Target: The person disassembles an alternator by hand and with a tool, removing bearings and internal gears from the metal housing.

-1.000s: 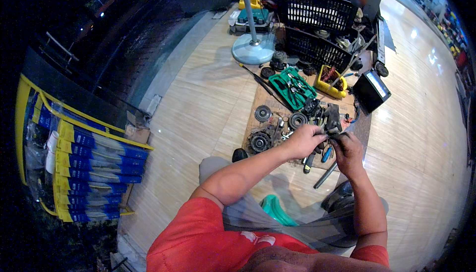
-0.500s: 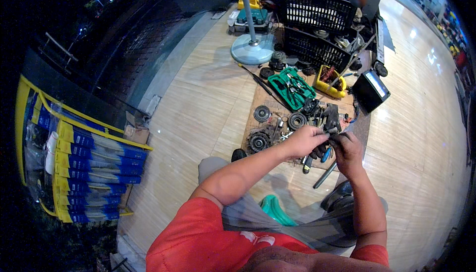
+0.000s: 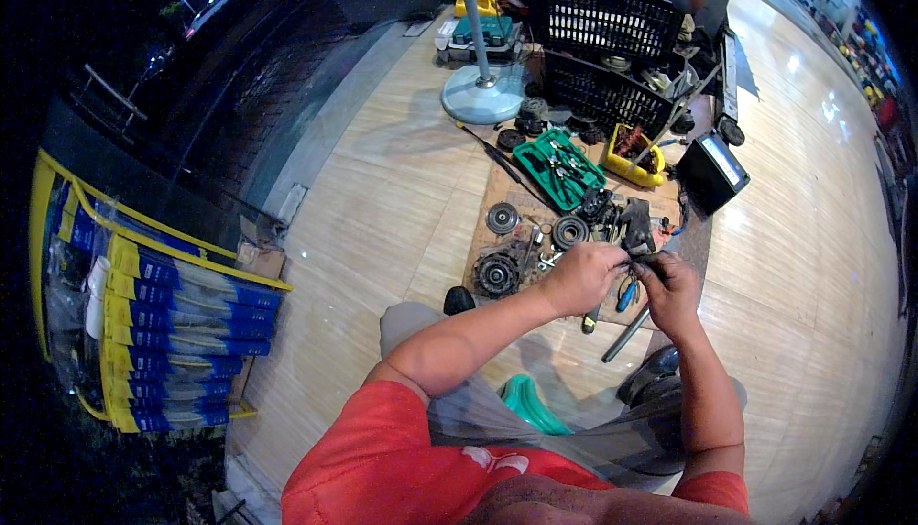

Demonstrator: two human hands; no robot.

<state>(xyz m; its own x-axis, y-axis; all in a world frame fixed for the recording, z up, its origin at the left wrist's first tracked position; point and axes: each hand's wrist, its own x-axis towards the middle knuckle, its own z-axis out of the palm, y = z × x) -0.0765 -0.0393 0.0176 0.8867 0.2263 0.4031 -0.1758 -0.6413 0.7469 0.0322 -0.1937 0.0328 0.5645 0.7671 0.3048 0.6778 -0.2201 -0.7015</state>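
Fingers (image 3: 612, 262) of my left hand (image 3: 583, 276) and right hand (image 3: 669, 288) pinch together on a small dark metal part (image 3: 635, 259), right of centre, above round ribbed pulleys (image 3: 497, 273).

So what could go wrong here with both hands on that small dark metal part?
Held between the left hand and right hand, the small dark metal part could slip and drop among the round black gears scattered below. The long metal rod lying by the foot might roll underfoot.

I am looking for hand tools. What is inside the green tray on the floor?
The green tray holds several metal hand tools, apparently pliers or wrenches, lying loose. What kind each is cannot be told at this size, and anything beneath them is covered.
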